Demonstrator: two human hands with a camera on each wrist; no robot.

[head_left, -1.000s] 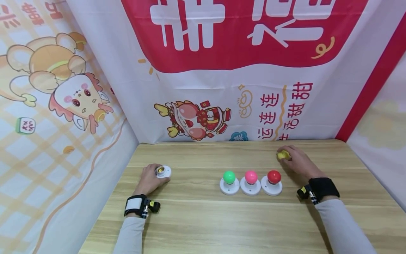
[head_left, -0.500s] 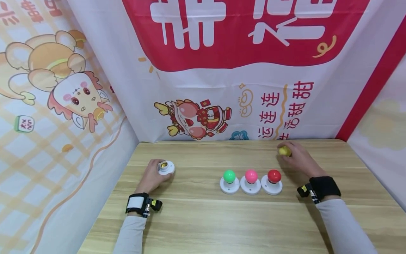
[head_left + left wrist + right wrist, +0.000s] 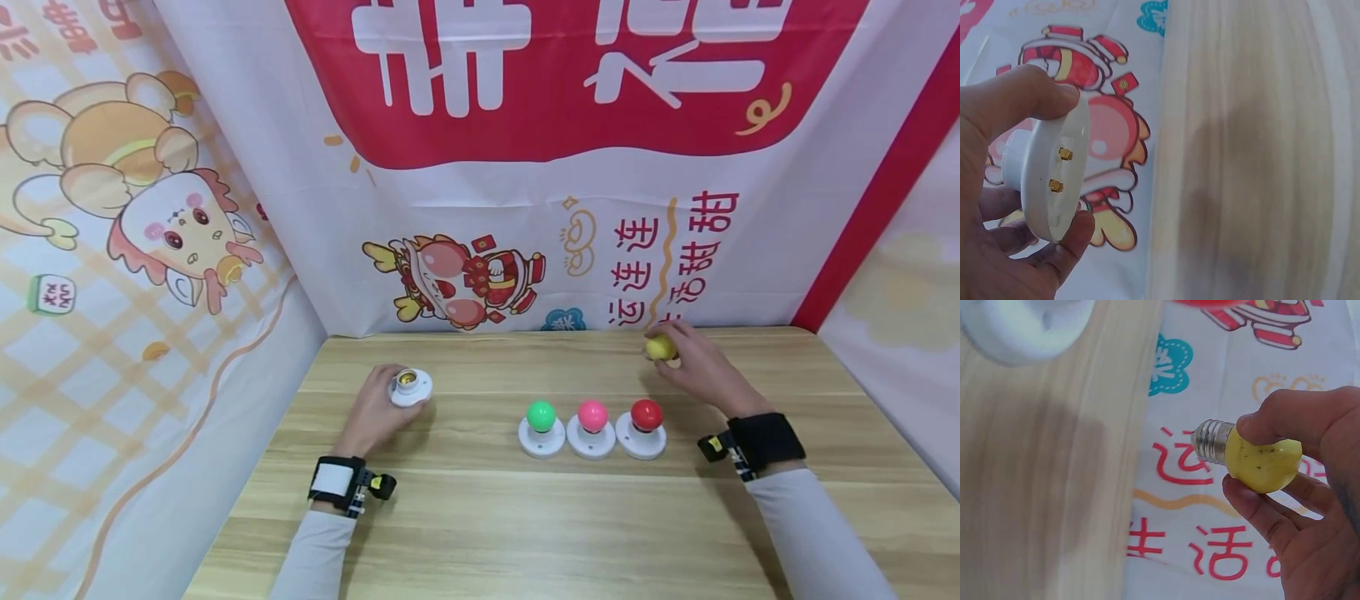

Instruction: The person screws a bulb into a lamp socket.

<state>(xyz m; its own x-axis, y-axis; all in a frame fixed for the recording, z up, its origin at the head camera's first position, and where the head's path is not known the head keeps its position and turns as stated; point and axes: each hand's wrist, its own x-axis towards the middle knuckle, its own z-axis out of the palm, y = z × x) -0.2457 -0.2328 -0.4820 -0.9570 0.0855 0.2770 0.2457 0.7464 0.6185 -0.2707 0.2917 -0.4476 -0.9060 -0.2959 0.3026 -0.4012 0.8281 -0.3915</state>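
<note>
My left hand grips a round white lamp socket by its rim, lifted off the table at the left. Its brass-lined opening faces up in the head view, and the left wrist view shows two brass terminals on the underside of the lamp socket. At the back right, my right hand pinches a yellow light bulb between thumb and fingers. In the right wrist view the yellow bulb has its silver screw base pointing left, away from the palm, with bare metal showing.
Between the hands, three white sockets stand in a row on the wooden table, holding a green bulb, a pink bulb and a red bulb. A printed cloth hangs along the table's back edge.
My left hand has carried the lamp socket to the right and slightly farther back. My right hand has turned the yellow bulb and shifted it slightly left and back.
</note>
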